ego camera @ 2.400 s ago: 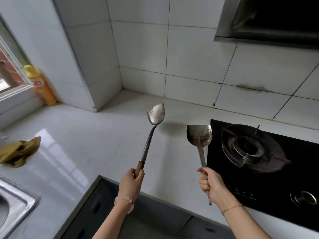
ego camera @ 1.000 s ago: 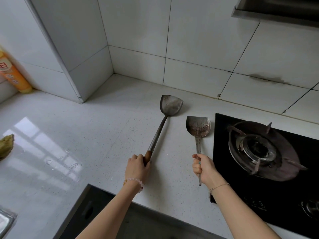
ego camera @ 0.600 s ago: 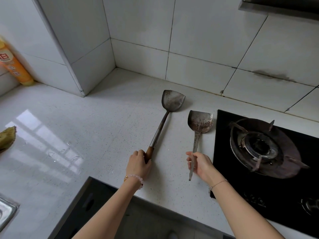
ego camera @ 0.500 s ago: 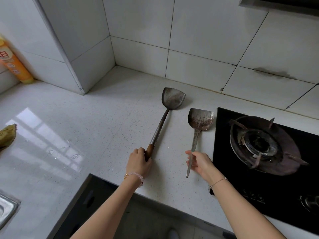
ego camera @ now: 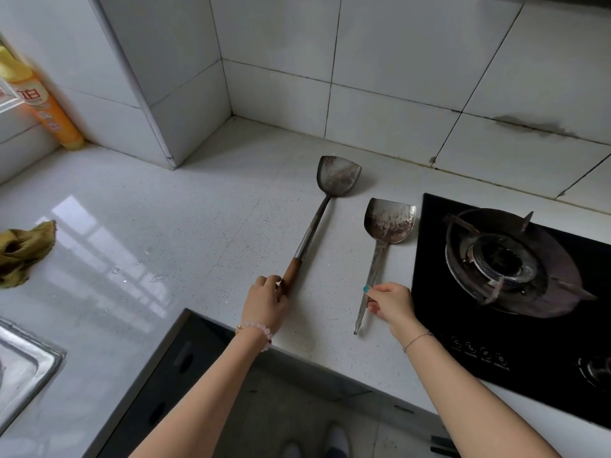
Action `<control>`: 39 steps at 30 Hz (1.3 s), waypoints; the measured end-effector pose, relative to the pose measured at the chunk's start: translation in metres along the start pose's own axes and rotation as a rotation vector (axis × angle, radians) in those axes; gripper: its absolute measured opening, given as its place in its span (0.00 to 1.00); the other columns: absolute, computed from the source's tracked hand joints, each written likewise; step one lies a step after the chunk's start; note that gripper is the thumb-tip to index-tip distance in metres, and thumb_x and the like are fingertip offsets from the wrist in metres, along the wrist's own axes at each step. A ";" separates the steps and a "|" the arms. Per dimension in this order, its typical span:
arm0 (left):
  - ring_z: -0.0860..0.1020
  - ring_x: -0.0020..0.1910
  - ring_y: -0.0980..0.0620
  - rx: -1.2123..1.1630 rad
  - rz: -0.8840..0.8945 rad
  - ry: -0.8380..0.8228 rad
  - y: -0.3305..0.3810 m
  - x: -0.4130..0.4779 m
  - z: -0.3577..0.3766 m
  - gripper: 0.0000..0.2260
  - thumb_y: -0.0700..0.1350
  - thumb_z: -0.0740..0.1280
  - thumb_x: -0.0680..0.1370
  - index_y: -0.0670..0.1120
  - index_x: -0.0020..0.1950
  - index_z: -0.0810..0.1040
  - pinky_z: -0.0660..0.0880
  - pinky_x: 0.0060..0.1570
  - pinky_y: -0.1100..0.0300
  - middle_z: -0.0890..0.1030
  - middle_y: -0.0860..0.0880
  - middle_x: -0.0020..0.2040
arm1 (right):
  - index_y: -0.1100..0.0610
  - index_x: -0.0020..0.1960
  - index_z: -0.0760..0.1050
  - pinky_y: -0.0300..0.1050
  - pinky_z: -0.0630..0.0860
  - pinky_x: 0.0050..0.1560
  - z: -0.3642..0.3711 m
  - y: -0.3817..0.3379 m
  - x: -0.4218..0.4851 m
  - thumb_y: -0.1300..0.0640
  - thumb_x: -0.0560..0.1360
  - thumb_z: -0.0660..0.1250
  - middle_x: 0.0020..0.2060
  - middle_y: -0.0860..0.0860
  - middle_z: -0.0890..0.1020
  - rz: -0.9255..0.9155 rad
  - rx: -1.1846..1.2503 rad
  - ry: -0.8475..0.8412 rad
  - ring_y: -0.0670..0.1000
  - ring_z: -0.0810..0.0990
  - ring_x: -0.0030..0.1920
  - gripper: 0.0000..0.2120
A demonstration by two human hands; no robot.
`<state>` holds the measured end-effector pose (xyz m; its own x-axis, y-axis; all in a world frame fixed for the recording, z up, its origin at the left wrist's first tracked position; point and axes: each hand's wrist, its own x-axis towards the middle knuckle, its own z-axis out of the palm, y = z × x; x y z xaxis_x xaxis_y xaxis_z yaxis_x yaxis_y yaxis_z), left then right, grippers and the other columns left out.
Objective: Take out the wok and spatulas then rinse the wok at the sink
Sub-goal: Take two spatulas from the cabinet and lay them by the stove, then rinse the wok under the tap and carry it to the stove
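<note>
The left hand (ego camera: 266, 302) curls round the wooden end of the long spatula (ego camera: 313, 224), seemingly gripping it. The right hand (ego camera: 390, 304) pinches the metal handle of the short spatula (ego camera: 380, 251). Both spatulas lie on the pale surface (ego camera: 165, 209), blades toward the wall, the short one just beside the gas stove (ego camera: 496, 259).
</note>
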<state>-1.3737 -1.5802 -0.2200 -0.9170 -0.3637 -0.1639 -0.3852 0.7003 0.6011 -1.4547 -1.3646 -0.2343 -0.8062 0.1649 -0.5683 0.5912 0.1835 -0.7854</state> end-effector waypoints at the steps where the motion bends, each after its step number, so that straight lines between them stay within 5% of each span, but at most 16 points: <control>1: 0.74 0.54 0.46 -0.010 -0.001 0.009 -0.001 -0.003 -0.001 0.15 0.41 0.61 0.77 0.43 0.64 0.72 0.73 0.53 0.56 0.74 0.43 0.59 | 0.63 0.42 0.77 0.40 0.78 0.34 0.000 0.001 0.000 0.64 0.71 0.71 0.32 0.55 0.79 0.004 -0.010 0.010 0.50 0.77 0.30 0.04; 13: 0.76 0.52 0.49 -0.159 0.028 0.059 0.006 -0.044 -0.018 0.12 0.40 0.60 0.78 0.42 0.62 0.73 0.73 0.54 0.57 0.76 0.44 0.58 | 0.62 0.49 0.75 0.37 0.76 0.33 -0.014 0.002 -0.029 0.66 0.77 0.61 0.34 0.55 0.78 0.033 0.130 -0.036 0.49 0.76 0.33 0.05; 22: 0.78 0.49 0.48 -0.503 0.194 -0.093 0.067 -0.062 -0.031 0.10 0.38 0.59 0.79 0.40 0.59 0.74 0.75 0.51 0.57 0.79 0.41 0.54 | 0.61 0.49 0.77 0.41 0.75 0.40 -0.073 -0.014 -0.094 0.62 0.78 0.61 0.38 0.54 0.80 -0.131 0.322 -0.079 0.50 0.79 0.38 0.07; 32: 0.79 0.47 0.47 -0.854 0.345 -0.410 0.172 -0.080 -0.018 0.08 0.41 0.59 0.80 0.45 0.51 0.77 0.75 0.51 0.51 0.81 0.44 0.45 | 0.56 0.47 0.80 0.39 0.80 0.40 -0.183 -0.005 -0.150 0.55 0.79 0.59 0.38 0.50 0.85 -0.355 0.444 0.184 0.48 0.84 0.42 0.11; 35: 0.79 0.46 0.52 -0.782 0.456 -0.418 0.198 -0.092 -0.008 0.06 0.42 0.60 0.79 0.49 0.50 0.77 0.74 0.51 0.55 0.81 0.49 0.45 | 0.54 0.47 0.79 0.39 0.80 0.43 -0.216 0.002 -0.165 0.56 0.79 0.59 0.39 0.48 0.85 -0.434 0.411 0.302 0.47 0.83 0.44 0.10; 39: 0.74 0.58 0.53 -0.425 0.757 -0.217 0.231 -0.109 0.008 0.15 0.50 0.65 0.76 0.50 0.61 0.72 0.72 0.59 0.54 0.78 0.52 0.57 | 0.48 0.53 0.75 0.38 0.72 0.52 -0.263 0.014 -0.190 0.54 0.78 0.60 0.51 0.44 0.79 -0.598 0.155 0.565 0.45 0.76 0.56 0.07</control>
<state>-1.3640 -1.3738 -0.0693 -0.9258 0.2583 0.2759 0.3629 0.4031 0.8401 -1.2867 -1.1381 -0.0734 -0.8243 0.5508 0.1312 0.0243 0.2660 -0.9637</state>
